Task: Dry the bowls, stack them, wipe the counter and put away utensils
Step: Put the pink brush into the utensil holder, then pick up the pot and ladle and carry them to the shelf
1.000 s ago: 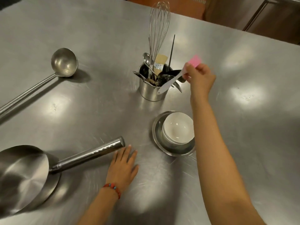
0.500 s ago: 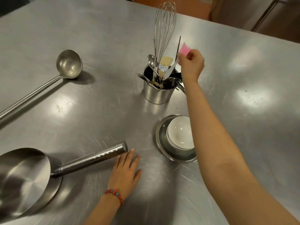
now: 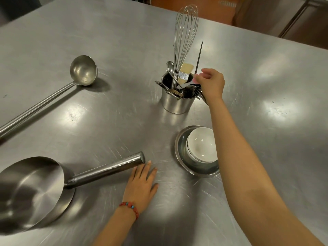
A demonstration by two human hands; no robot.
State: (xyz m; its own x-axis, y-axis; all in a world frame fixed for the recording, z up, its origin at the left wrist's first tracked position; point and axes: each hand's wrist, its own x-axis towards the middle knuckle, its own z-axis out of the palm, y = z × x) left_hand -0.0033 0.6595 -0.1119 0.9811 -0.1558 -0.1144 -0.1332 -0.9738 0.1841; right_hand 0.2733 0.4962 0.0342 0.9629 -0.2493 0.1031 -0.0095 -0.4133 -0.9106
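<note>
Steel saucepan (image 3: 32, 190) with a long tubular handle lies at the near left of the scratched stainless counter (image 3: 124, 50), a long-handled steel ladle (image 3: 83, 70) resting farther back. Left hand (image 3: 142, 183) lies flat on the counter, fingers straight and together, fingertips just beside the handle's end. Right of centre, a round steel utensil pot (image 3: 177, 103) holds a wire whisk (image 3: 186, 32), spoon and pastry brush, where the right hand (image 3: 212, 84) pinches a pink-headed white spatula (image 3: 192, 82) at the rim; nearer, white ceramic bowls (image 3: 202, 144) sit stacked inside a steel bowl (image 3: 181, 157).
</note>
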